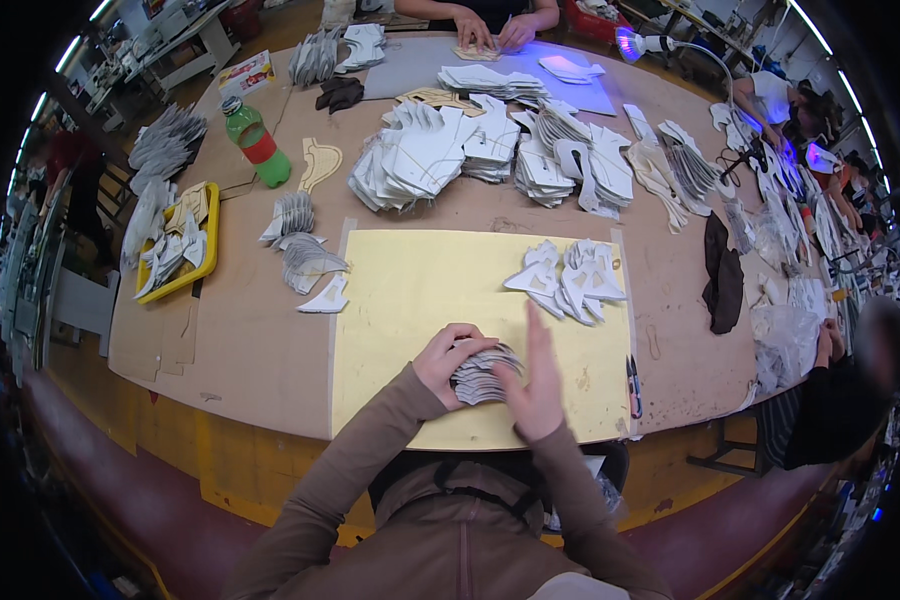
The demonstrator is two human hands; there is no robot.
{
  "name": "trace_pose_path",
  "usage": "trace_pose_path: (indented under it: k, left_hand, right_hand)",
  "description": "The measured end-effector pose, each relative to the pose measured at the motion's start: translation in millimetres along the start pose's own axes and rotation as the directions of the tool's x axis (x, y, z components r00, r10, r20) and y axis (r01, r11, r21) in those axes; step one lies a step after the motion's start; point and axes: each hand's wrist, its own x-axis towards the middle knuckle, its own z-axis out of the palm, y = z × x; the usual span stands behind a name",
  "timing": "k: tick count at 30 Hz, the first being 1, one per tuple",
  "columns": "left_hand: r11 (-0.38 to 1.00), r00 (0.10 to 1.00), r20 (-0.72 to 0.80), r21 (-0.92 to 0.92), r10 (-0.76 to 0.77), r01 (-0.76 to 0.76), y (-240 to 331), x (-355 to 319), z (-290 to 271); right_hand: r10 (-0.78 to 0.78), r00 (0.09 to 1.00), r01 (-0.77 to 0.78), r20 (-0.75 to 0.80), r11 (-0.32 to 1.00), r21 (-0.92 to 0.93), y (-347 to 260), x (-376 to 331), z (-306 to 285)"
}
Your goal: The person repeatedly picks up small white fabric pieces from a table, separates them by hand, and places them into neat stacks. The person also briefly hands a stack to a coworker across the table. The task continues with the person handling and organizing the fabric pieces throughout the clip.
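The held stack (483,383) is grey-white, the board (420,290) pale yellow, the sleeves (370,430) brown, the bottle (259,150) green.

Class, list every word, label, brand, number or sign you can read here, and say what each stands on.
No text can be read clearly.
Green bottle: red label, any wording too small and blurred.
White, red and yellow packet: print too small and blurred.
Small stack at the left hand: no writing can be made out.

Brown-covered worktable (250,380), dark red floor (695,545), violet-glowing lamp (628,44), bright tube lights (68,53)
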Motion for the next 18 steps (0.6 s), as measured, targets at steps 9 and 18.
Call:
trace_pose_path:
  k: [9, 18]
  left_hand:
    - [0.995, 0.999, 0.05, -0.092, -0.02, 0.025, 9.2, 8.5, -4.2]
    - [0.995, 0.997, 0.05, -0.075, -0.055, 0.058, 7.6, 6.2, -2.6]
  right_hand:
    - [-0.042, 0.977, -0.119, -0.21, 0.711, -0.693, 104.5, 76.1, -108.4]
    - [-0.194, 0.945, -0.045, -0.261, 0.718, -0.695, 94.2, 67.7, -69.0]
